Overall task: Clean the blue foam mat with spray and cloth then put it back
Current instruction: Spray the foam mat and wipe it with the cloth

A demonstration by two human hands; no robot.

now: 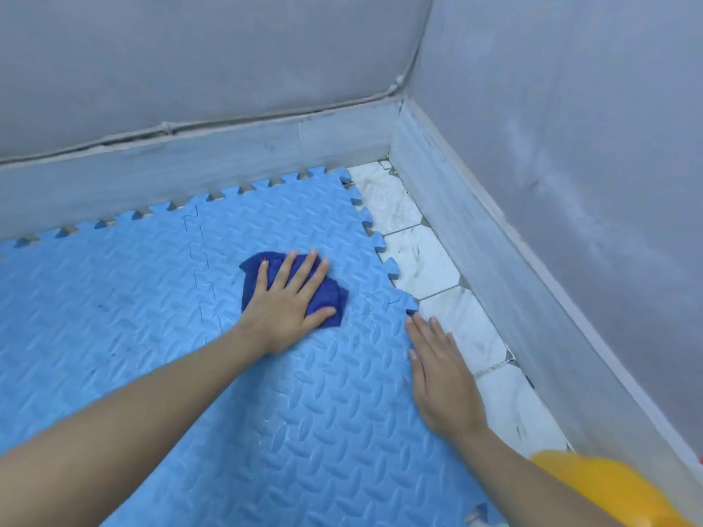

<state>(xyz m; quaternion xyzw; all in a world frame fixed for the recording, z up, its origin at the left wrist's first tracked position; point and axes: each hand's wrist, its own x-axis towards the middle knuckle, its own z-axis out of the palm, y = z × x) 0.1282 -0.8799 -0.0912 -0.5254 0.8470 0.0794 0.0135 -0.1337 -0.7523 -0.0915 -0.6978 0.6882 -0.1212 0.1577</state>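
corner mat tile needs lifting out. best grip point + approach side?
Probably the toothed right edge of the blue foam mat, near the corner tab. Come from the right, over the bare white floor tiles: that edge is free, while the far edge butts the skirting. Lift the left hand and dark blue cloth off first.

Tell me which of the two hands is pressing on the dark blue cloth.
The left hand: its straight fingers lie flat on the dark blue cloth. The right hand rests at the mat's edge.
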